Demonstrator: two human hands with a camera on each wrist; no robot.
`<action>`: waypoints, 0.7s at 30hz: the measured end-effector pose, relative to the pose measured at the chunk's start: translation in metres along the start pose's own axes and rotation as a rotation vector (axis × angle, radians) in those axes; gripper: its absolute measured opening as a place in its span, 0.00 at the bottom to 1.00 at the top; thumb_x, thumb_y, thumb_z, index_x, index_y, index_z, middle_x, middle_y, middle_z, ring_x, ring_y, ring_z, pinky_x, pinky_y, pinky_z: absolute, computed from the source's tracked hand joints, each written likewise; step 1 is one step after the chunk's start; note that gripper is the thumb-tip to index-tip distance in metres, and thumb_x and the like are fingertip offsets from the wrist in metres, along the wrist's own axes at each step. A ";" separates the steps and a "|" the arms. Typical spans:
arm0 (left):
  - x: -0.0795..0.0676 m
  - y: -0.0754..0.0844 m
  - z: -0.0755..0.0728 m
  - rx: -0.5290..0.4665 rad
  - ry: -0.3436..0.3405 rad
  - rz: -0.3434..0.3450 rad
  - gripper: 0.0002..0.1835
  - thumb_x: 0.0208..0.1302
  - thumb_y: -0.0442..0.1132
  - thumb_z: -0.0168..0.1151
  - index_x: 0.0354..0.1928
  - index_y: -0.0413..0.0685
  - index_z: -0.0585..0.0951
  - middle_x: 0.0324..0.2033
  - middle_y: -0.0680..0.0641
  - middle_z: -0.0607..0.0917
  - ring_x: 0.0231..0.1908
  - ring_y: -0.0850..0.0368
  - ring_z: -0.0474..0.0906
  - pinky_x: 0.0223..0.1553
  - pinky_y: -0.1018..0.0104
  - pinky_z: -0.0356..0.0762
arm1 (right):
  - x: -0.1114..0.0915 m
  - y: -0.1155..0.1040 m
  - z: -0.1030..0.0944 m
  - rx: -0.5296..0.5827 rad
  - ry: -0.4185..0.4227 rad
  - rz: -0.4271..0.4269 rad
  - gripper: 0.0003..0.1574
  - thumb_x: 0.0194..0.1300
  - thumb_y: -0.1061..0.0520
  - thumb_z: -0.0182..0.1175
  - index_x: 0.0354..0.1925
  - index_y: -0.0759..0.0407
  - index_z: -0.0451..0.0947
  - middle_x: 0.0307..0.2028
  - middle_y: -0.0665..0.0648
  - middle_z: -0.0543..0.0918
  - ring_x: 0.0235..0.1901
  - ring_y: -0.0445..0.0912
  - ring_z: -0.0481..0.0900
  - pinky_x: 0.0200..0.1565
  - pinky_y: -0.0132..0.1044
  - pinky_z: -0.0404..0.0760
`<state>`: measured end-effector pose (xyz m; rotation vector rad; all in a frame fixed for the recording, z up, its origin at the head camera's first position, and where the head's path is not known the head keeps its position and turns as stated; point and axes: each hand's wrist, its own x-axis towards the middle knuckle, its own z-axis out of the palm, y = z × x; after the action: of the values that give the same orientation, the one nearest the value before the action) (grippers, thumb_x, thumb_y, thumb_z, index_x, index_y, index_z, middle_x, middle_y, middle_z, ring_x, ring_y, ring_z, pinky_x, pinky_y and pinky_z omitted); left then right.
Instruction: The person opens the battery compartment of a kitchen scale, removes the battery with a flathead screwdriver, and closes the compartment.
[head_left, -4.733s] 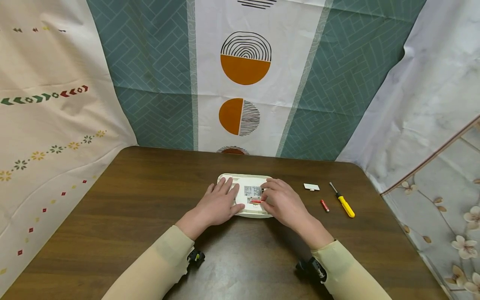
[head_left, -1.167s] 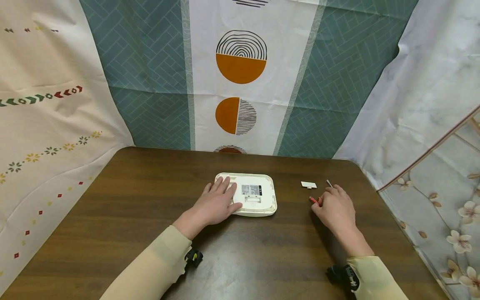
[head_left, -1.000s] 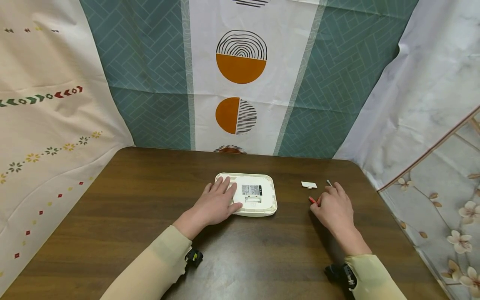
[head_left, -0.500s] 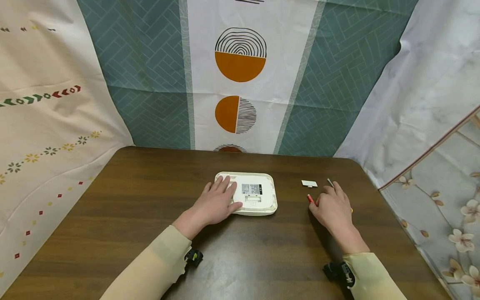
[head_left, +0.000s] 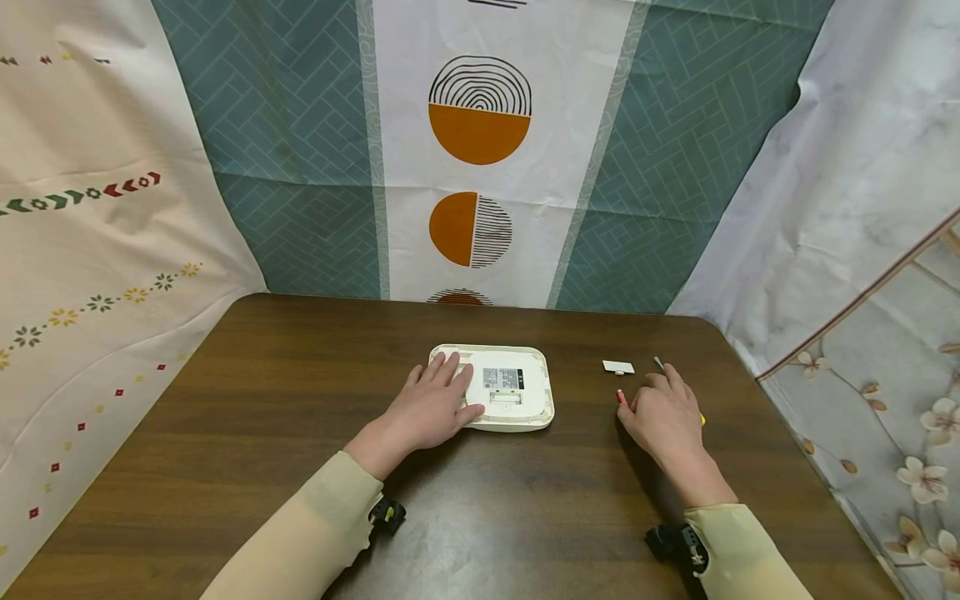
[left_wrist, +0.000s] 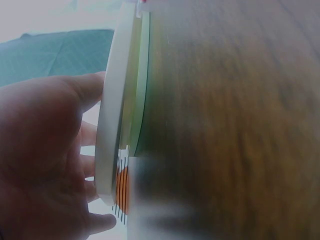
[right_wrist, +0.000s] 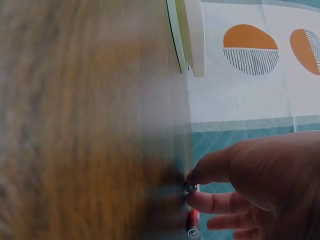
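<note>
A white, flat device (head_left: pixel 534 392) with rounded corners lies on the table, its labelled side up. Its small battery slot (head_left: pixel 506 398) is uncovered and looks bare. My left hand (head_left: pixel 427 408) rests on the device's left part with fingers spread, the thumb at the near edge. Off to the right, my right hand (head_left: pixel 663 417) pinches a red battery (right_wrist: pixel 190 187) between thumb and index finger at table level. In the right wrist view a second red battery (right_wrist: pixel 194 222) lies beside it, below the index finger; the hand hides it from the head view.
A small white battery cover (head_left: pixel 618 367) lies beyond my right hand. A screwdriver (head_left: pixel 658 363) is mostly hidden behind that hand, its shaft tip and some yellow handle showing. Patterned cloths hang behind the brown table (head_left: pixel 337 333) and at both sides.
My right hand has moved from the device's slot to the right side of the table, taking the red battery out with it. Recently it has shifted only slightly. My left hand stays on the device.
</note>
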<state>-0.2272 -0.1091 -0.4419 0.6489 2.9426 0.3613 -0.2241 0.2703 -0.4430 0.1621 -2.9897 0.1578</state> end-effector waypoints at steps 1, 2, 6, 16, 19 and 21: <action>0.000 0.000 0.000 -0.001 -0.001 0.000 0.42 0.86 0.64 0.52 0.88 0.46 0.61 0.88 0.37 0.52 0.87 0.35 0.42 0.82 0.32 0.47 | 0.000 0.000 0.000 0.000 -0.002 0.000 0.22 0.72 0.53 0.63 0.19 0.52 0.86 0.66 0.77 0.79 0.79 0.75 0.57 0.75 0.73 0.61; 0.000 0.000 0.000 -0.003 -0.001 0.000 0.42 0.86 0.64 0.52 0.88 0.46 0.61 0.88 0.37 0.52 0.87 0.35 0.42 0.82 0.32 0.47 | 0.000 0.000 0.000 -0.001 -0.003 0.000 0.22 0.72 0.53 0.63 0.19 0.52 0.86 0.66 0.77 0.79 0.79 0.75 0.57 0.75 0.73 0.61; -0.001 0.000 -0.001 -0.003 -0.003 0.001 0.42 0.86 0.64 0.51 0.88 0.46 0.61 0.88 0.37 0.52 0.87 0.35 0.42 0.82 0.32 0.47 | 0.000 0.001 -0.002 -0.003 -0.011 -0.002 0.22 0.73 0.52 0.63 0.20 0.52 0.87 0.66 0.78 0.79 0.79 0.75 0.57 0.75 0.73 0.61; -0.001 0.000 -0.001 -0.017 -0.008 0.002 0.42 0.86 0.64 0.52 0.88 0.45 0.61 0.88 0.37 0.51 0.87 0.35 0.42 0.82 0.32 0.46 | 0.000 0.000 -0.004 -0.013 0.020 -0.002 0.28 0.79 0.47 0.64 0.21 0.55 0.88 0.63 0.76 0.82 0.77 0.74 0.62 0.74 0.70 0.66; -0.001 0.000 -0.001 -0.016 -0.010 0.000 0.42 0.86 0.64 0.52 0.88 0.45 0.60 0.88 0.37 0.51 0.87 0.36 0.42 0.82 0.32 0.46 | 0.000 0.000 -0.005 0.000 0.057 -0.013 0.27 0.79 0.47 0.66 0.22 0.56 0.88 0.60 0.75 0.84 0.76 0.74 0.65 0.74 0.68 0.67; -0.001 0.000 -0.002 -0.017 -0.010 0.000 0.42 0.86 0.64 0.52 0.88 0.45 0.61 0.88 0.37 0.51 0.87 0.36 0.42 0.82 0.32 0.46 | 0.001 0.001 -0.007 0.008 0.078 -0.025 0.25 0.77 0.47 0.68 0.25 0.58 0.89 0.58 0.75 0.85 0.75 0.73 0.66 0.75 0.67 0.67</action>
<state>-0.2269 -0.1098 -0.4402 0.6463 2.9271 0.3809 -0.2245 0.2722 -0.4359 0.1891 -2.9087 0.1696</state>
